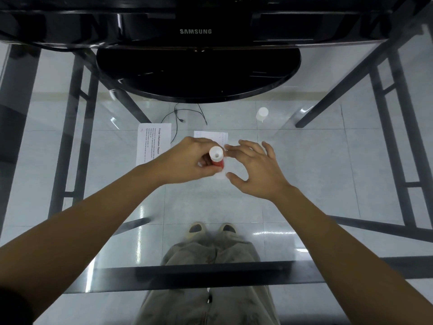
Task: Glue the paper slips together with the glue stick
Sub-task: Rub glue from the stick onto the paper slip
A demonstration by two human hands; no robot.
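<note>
My left hand (189,160) grips a red glue stick (216,158) with a white end facing up, held upright over the right paper slip (212,135). That slip lies on the glass table and is mostly covered by both hands. My right hand (254,170) rests beside the stick with fingers spread, fingertips touching the slip near the stick. A second printed paper slip (150,143) lies to the left, partly under my left wrist. The glue stick's white cap (262,113) stands alone farther back on the right.
A black Samsung monitor with an oval stand (198,75) fills the back of the glass table (316,160). Thin cables (187,112) trail in front of the stand. Through the glass I see the black table frame, floor tiles and my legs.
</note>
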